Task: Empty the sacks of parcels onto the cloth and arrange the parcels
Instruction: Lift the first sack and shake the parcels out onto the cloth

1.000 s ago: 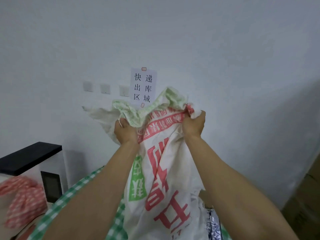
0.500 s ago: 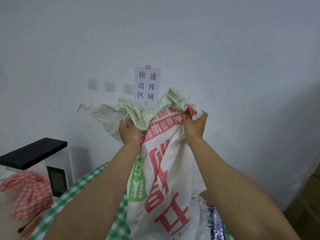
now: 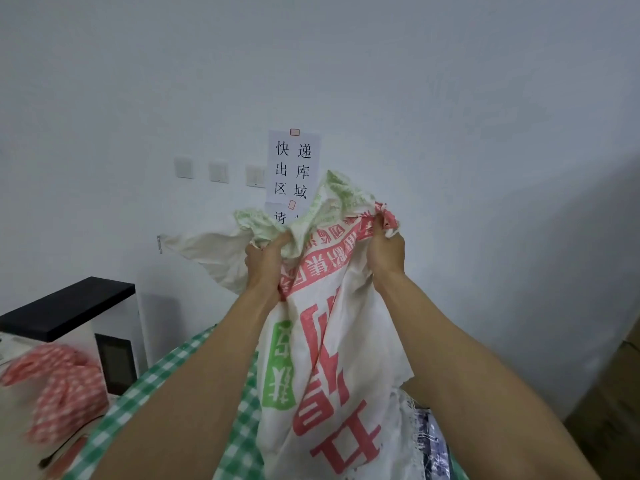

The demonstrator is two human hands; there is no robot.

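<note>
A white woven sack [image 3: 332, 358] with red and green print hangs upside down in front of me, held up against the wall. My left hand [image 3: 266, 261] grips its bunched upper end on the left; my right hand [image 3: 386, 249] grips the red-printed edge on the right. The sack's frayed mouth hangs at the bottom, over a silvery parcel [image 3: 431, 441] that shows beneath it. The green-and-white checked cloth [image 3: 138, 400] lies below, mostly hidden by my arms.
A paper sign [image 3: 292, 168] and three wall switches [image 3: 219, 172] are on the white wall behind. A black-topped white unit [image 3: 69, 306] stands at left with a red checked cloth [image 3: 62, 386] beside it. Brown cardboard [image 3: 616, 393] is at the right edge.
Both hands have lowered the gripped sack end slightly, so more of the paper sign shows above it. My view has shifted, moving the scene rightward in the frame.
</note>
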